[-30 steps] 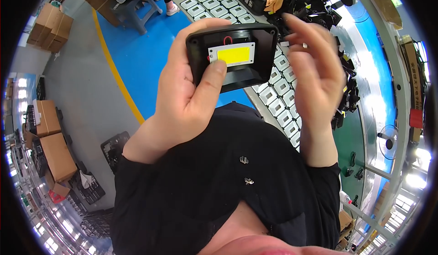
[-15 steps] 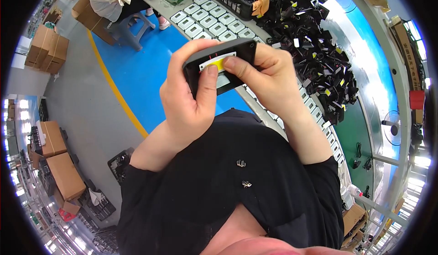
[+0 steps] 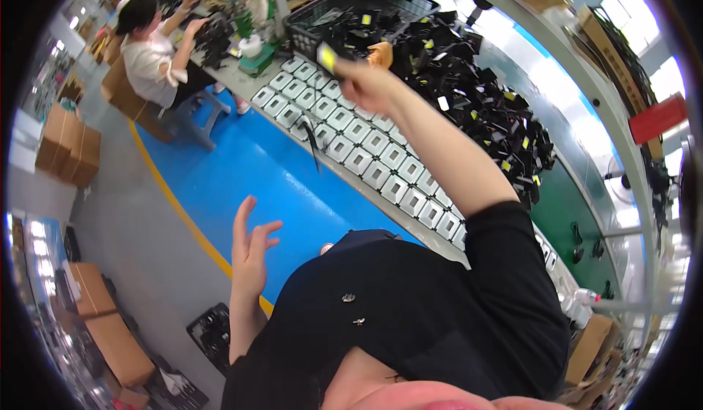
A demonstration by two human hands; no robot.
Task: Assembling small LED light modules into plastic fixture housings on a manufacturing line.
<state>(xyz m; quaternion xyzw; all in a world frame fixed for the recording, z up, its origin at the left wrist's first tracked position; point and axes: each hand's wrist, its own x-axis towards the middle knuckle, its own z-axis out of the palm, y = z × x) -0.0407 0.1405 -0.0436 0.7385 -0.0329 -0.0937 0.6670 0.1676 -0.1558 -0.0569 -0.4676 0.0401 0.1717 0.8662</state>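
Note:
My right hand (image 3: 366, 86) reaches out over the table, closed on a black housing with a bright yellow panel (image 3: 327, 57); motion smears its edges. A black cable (image 3: 313, 142) hangs below the hand, over the near rows of white square frames (image 3: 339, 148). Held low over the blue floor, my left hand (image 3: 251, 252) is empty, its fingers apart. To the right of the rows lies a big heap of black housings with cables (image 3: 483, 109), some showing yellow or white panels.
A black plastic crate (image 3: 307, 32) stands at the far end, with an orange cloth (image 3: 379, 54) at its corner. Left of it is a green device (image 3: 256, 62). Another person (image 3: 150, 69) sits on a grey stool (image 3: 209, 120). Cardboard boxes (image 3: 121, 348) lie at left.
My hands have parted. The right has carried the black housing forward over the table, while the left has let go and dropped back. The view has tilted up.

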